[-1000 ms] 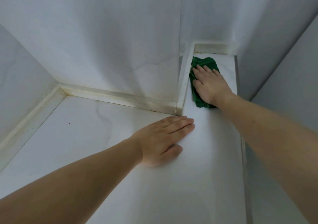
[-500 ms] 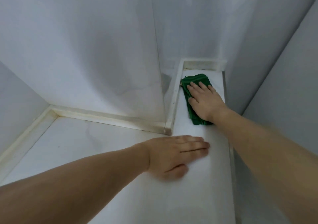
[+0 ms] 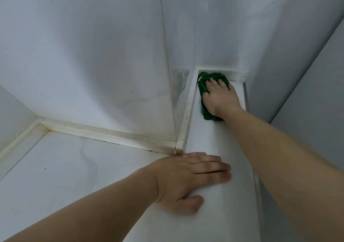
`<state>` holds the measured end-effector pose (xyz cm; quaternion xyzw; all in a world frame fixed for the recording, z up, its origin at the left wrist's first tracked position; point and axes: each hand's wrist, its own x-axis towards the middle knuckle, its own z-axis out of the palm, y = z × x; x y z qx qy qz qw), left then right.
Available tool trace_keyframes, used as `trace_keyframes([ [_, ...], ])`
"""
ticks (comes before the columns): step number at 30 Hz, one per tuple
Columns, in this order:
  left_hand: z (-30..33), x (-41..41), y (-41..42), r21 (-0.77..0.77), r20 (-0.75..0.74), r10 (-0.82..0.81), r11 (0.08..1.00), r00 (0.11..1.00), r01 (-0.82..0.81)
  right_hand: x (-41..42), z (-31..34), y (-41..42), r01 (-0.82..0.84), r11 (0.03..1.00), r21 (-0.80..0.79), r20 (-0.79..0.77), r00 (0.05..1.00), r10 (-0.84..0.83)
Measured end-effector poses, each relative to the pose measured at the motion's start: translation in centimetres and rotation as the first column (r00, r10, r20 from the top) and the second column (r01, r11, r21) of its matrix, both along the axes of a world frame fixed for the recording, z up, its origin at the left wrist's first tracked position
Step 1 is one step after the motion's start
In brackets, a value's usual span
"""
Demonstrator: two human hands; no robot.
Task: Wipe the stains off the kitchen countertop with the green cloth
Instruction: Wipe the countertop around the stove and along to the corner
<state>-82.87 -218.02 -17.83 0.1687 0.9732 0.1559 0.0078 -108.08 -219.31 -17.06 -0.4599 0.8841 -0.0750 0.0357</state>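
While the right hand [image 3: 219, 97] presses the green cloth [image 3: 203, 87] into the countertop's [image 3: 210, 135] far corner, it should keep flat pressure along the grimy edge strip [image 3: 188, 109]
Fingers lie straight on the bunched, dark green cloth, not pinching it; the left hand [image 3: 188, 180] rests flat and spread on the near countertop, holding nothing

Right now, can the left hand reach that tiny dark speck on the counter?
Probably yes. The left hand lies flat on the countertop, and the dark speck sits on the same open surface further left. Nothing lies between them. The right hand is busy pressing the green cloth into the far corner.
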Motion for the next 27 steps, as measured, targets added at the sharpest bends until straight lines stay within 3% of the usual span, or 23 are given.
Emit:
trace_keyframes([
  [3, -0.1, 0.1, 0.1, -0.016, -0.014, -0.002, 1.0, 1.0, 0.001, 1.0, -0.2, -0.7, 0.185, 0.983, 0.007, 0.035, 0.982, -0.185],
  [6, -0.1, 0.1, 0.1, -0.034, -0.022, -0.011, 0.999, 1.0, 0.01, 1.5, -0.2, -1.0, 0.267, 0.963, 0.027, 0.04, 0.963, -0.268],
  [8, -0.1, 0.0, 0.2, -0.04, -0.028, -0.01, 0.999, 1.0, 0.009, 1.3, -0.1, -0.8, 0.222, 0.974, 0.034, 0.007, 0.975, -0.223],
  [12, -0.1, 0.1, 0.0, -0.037, -0.021, -0.004, 0.999, 1.0, 0.003, 0.3, 0.1, -0.4, -0.056, 0.998, 0.038, -0.056, 0.997, 0.058],
  [15, 0.0, 0.0, 0.2, -0.035, -0.018, -0.008, 0.999, 1.0, 0.007, -0.2, 0.2, -0.6, -0.074, 0.996, 0.047, -0.041, 0.996, 0.076],
  [18, 0.0, 0.0, 0.1, -0.044, -0.021, -0.005, 0.999, 1.0, 0.005, 0.5, -0.1, -0.8, 0.025, 0.999, 0.025, -0.018, 1.0, -0.024],
  [23, 0.0, 0.1, 0.2, -0.072, -0.016, -0.007, 0.997, 1.0, 0.006, 1.4, -0.2, -0.3, 0.368, 0.929, 0.028, 0.058, 0.927, -0.369],
  [27, 0.0, 0.1, 0.2, -0.082, -0.027, -0.004, 0.997, 1.0, 0.001, 1.6, -0.4, 0.0, 0.432, 0.901, 0.033, 0.07, 0.898, -0.434],
])
